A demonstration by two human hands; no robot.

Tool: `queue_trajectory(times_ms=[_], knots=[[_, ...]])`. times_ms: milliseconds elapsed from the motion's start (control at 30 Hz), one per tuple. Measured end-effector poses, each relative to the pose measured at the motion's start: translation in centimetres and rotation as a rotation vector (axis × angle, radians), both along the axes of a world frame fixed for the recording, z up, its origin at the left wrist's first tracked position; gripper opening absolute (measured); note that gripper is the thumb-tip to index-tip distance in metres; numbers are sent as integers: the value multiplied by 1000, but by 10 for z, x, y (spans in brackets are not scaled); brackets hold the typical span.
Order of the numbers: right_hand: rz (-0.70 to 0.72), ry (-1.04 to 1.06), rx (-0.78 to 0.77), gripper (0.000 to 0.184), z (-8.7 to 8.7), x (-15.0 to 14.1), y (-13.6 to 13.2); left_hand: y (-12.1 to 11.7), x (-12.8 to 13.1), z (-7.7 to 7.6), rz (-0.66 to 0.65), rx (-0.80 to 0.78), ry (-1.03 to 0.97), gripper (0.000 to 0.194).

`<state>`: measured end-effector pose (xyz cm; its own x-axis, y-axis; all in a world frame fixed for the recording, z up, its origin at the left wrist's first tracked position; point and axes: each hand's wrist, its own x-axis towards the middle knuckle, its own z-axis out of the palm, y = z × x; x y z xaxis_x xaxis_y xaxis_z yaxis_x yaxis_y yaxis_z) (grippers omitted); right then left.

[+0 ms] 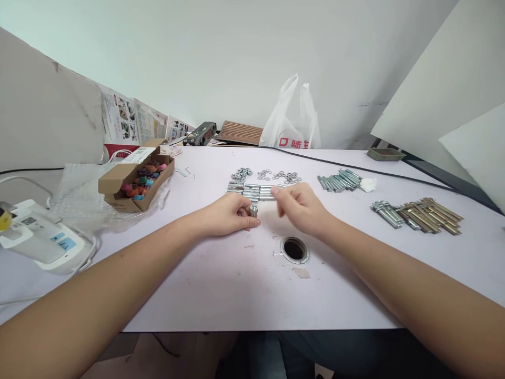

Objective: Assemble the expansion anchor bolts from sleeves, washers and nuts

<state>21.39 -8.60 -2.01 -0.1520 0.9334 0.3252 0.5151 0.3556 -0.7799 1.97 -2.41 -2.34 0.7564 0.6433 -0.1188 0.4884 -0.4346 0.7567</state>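
Within left hand (231, 215), bolt (254, 209) partly hidden.

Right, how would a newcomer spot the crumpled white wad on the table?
Follow the black cable across the white table rightward. In front of it lie silver metal rods. The crumpled white wad sits at their right end, matte where they shine.

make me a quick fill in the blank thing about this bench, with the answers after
The ____ hand holds a bolt with its head up.
The white plastic bag behind the table has ____ lettering.
The gold-coloured bolts lie toward the person's ____ side.

Missing words: left; red; right.
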Motion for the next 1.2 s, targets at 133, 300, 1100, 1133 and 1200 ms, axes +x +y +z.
queue_trajectory(times_ms=[133,300,1100,1133,1200], knots=[[41,-279,-56,28,-8,-8,-1,1,1,-5,13,120,-10,26],[-38,-437,32,32,-4,-13,3,-2,5,-2,24,134,44,26],[-751,-1041,-541,45,39,151,-52,-4,1,-1,-59,131,48,29],[-717,-1013,-497,47,41,140,-48,-4,1,-1,-56,141,44,30],[-614,-973,-383,52,44,115,-33,-5,1,0,-40,169,40,33]])
